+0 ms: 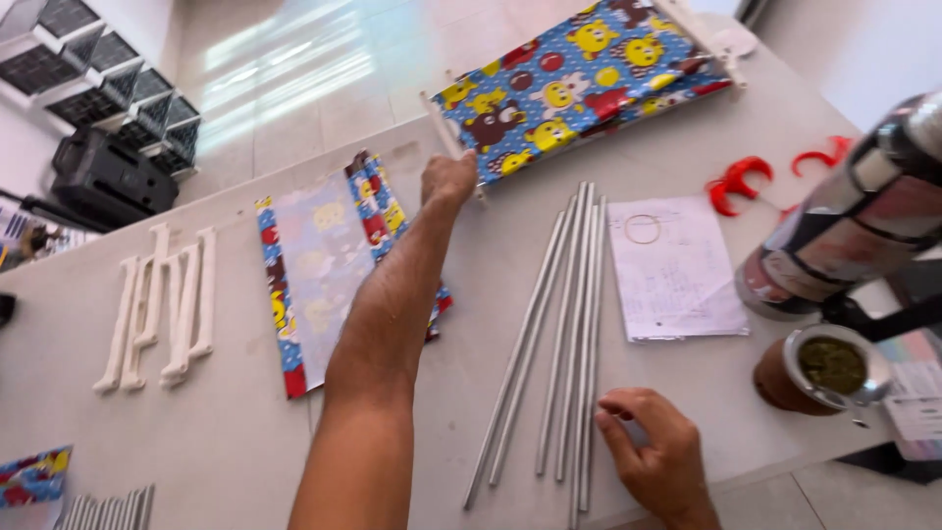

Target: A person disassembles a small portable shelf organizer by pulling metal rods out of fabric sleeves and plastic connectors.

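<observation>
Left hand (448,181) was stretched far across the white table (226,432), fingers curled shut around the near corner of the cartoon-print fabric shelf (574,83), right where the cloth met its white end rail (450,137). Grip looked closed, though the fingertips were hidden behind the knuckles. Shelf lay at the far side of the table, tilted across the top of the view. Right hand (657,456) sat at the near edge, fingers loosely bent and mostly open, tips resting on the lower ends of the bundle of grey metal tubes (559,334); could not tell whether it pinched 1 or just touched them. Tubes lay roughly parallel, fanned slightly, between the 2 hands. Left of the forearm: a folded fabric panel (319,270) in the same print, flat on the table. Further left: a row of white plastic connectors (162,304). Right of the tubes: a paper sheet (672,270) with a rubber ring (643,229) on it, red plastic hooks (738,182) beyond. A thermos flask (849,221) and a mate cup (819,368) stood at the right edge.
</observation>
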